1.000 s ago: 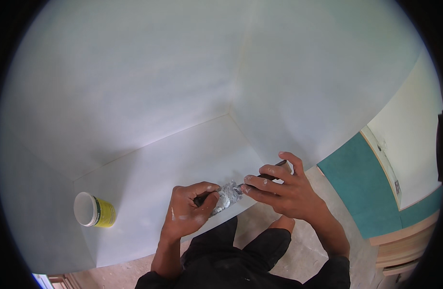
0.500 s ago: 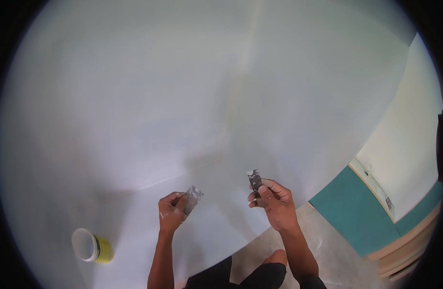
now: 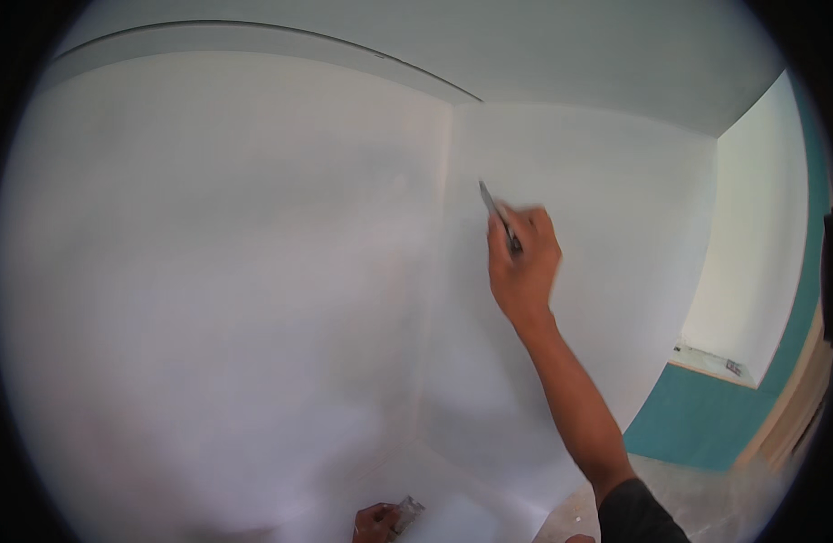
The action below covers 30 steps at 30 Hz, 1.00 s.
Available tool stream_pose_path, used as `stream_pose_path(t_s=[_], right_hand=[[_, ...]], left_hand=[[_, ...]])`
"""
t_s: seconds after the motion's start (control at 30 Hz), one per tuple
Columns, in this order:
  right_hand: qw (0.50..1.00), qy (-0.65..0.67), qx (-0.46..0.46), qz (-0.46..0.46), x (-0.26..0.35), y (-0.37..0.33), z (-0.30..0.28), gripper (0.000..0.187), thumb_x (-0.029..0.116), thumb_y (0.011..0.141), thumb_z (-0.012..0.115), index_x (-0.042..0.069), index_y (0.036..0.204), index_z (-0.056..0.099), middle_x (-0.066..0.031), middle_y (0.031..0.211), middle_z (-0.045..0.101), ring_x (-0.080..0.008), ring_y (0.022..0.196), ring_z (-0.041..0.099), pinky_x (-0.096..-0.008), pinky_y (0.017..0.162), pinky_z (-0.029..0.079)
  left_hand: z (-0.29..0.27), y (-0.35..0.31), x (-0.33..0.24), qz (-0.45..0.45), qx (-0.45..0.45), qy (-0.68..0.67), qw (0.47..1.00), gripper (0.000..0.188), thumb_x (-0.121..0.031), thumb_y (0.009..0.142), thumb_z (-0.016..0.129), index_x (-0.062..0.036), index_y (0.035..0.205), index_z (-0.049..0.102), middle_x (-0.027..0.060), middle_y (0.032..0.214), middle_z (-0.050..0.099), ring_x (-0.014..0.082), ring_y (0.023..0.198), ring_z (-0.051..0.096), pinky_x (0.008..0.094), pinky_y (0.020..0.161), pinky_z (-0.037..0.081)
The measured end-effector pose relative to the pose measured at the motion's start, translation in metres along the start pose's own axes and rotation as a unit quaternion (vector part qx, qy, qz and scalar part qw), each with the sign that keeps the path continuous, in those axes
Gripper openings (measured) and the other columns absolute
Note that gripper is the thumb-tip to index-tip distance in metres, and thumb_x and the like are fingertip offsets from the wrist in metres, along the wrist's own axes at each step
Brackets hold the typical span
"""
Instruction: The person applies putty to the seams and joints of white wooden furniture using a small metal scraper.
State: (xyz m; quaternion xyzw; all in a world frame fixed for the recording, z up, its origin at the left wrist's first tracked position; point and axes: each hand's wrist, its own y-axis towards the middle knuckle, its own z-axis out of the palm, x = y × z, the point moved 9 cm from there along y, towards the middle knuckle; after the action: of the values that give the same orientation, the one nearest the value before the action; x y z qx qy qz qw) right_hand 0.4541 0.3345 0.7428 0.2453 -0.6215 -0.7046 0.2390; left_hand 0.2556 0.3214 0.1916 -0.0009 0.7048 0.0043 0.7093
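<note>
My right hand point(image 3: 528, 262), arm stretched up, grips a putty knife point(image 3: 490, 204) with its narrow blade tilted up and to the left. The blade lies just right of the vertical corner seam point(image 3: 443, 172) between two white walls; whether it touches the wall I cannot tell. Low at the bottom edge, my left hand point(image 3: 373, 525) is closed on a small flat scraper plate point(image 3: 409, 513) smeared with pale paste. Part of that hand is cut off by the picture's edge.
Overhead, a dark line point(image 3: 253, 25) runs along the ceiling edge. On the right are a recessed sill point(image 3: 710, 362) with small items, a teal wall panel point(image 3: 697, 416) and wooden trim point(image 3: 783, 398). Pale floor point(image 3: 679, 489) shows below.
My view has tilted up to the ceiling. My right hand has risen with the putty knife, while my left hand now sits at the bottom edge. The yellow-and-white bucket has left view.
</note>
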Motion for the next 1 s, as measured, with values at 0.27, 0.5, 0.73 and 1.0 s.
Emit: stream_pose_path(t_s=[0.27,0.5,0.73,1.0], right_hand=[[0.974,-0.139,-0.043,-0.173,-0.011,0.067,0.105,0.036,-0.002,0.082,0.067,-0.002,0.118,0.066,-0.0107,0.100,0.055,-0.0261,0.090,0.055,-0.0387,0.078,0.047],[0.961,-0.187,-0.049,-0.195,-0.018,0.069,0.132,0.039,-0.005,0.081,0.063,-0.003,0.120,0.063,-0.0113,0.101,0.052,-0.0266,0.092,0.052,-0.0387,0.083,0.042],[0.953,-0.239,-0.067,-0.172,-0.025,0.073,0.143,0.040,-0.007,0.079,0.061,-0.005,0.118,0.063,-0.0113,0.101,0.052,-0.0264,0.090,0.051,-0.0376,0.082,0.041],[0.945,-0.269,-0.077,-0.168,-0.028,0.074,0.144,0.036,-0.006,0.080,0.060,-0.006,0.116,0.063,-0.0112,0.097,0.053,-0.0256,0.088,0.050,-0.0364,0.082,0.039]], left_hand=[[-0.009,-0.002,0.026,0.017,0.035,-0.068,0.997,0.015,-0.017,0.095,0.067,-0.0042,0.101,0.072,-0.0003,0.064,0.059,0.0074,0.047,0.048,0.0241,0.042,0.038],[0.004,-0.012,0.005,0.031,0.031,-0.067,0.997,0.014,-0.013,0.096,0.063,-0.0058,0.103,0.072,0.0006,0.067,0.062,0.0072,0.050,0.051,0.0233,0.042,0.039],[0.011,-0.010,0.023,0.019,0.038,-0.083,0.996,0.014,-0.010,0.096,0.061,-0.0039,0.101,0.072,0.0014,0.069,0.063,0.0084,0.053,0.053,0.0239,0.046,0.041],[0.010,-0.022,0.005,0.006,0.050,-0.026,0.998,0.015,-0.014,0.095,0.062,-0.0036,0.098,0.073,0.0021,0.073,0.066,0.0087,0.059,0.056,0.0241,0.052,0.044]])
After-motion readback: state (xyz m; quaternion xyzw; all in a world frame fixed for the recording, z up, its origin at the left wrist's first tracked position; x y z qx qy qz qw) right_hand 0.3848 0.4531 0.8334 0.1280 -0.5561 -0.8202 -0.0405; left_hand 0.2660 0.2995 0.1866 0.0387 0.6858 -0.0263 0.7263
